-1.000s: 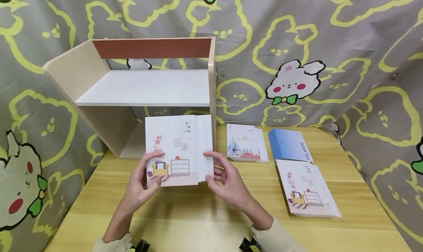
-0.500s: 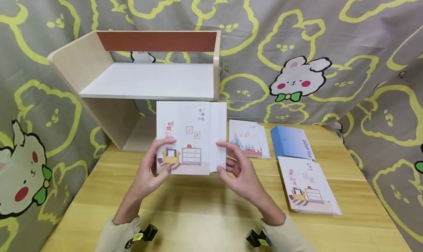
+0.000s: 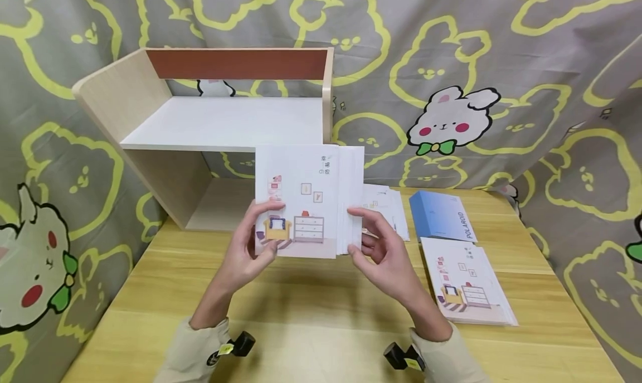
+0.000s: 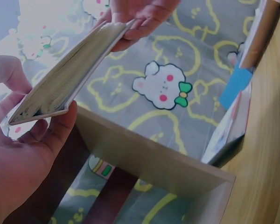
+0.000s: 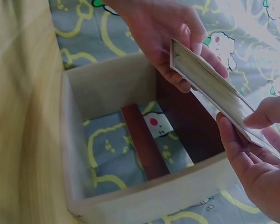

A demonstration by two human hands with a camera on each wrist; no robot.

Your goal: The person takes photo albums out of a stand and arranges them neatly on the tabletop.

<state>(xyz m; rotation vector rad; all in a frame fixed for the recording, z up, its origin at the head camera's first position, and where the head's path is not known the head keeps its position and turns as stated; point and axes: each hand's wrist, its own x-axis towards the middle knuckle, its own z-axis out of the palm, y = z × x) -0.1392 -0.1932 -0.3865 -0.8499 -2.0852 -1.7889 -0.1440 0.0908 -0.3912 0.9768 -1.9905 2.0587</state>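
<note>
Between both hands, above the table, I hold a book (image 3: 296,193) with an illustrated cover of a yellow armchair and a chest of drawers. My left hand (image 3: 251,255) pinches its left edge, thumb and forefinger on the cover. The right hand (image 3: 386,257) grips the opposite edge, where white page edges show beside the cover. Seen edge-on in the left wrist view, the book (image 4: 67,70) has a thick block of pages between thin covers. Fingers of each hand pass behind it and are partly hidden in the head view.
Behind stands a two-level wooden shelf (image 3: 220,121) with a white upper board. To the right lie a similar book (image 3: 468,282), a blue box (image 3: 443,216) lettered POLAROID, and another illustrated book (image 3: 396,213), partly covered by the held one. Patterned curtain (image 3: 366,65) surrounds the wooden table (image 3: 301,327).
Both hands have carried the book rightward and a little up in the head view, so it now overlaps the illustrated book behind. My grip on both edges looks the same.
</note>
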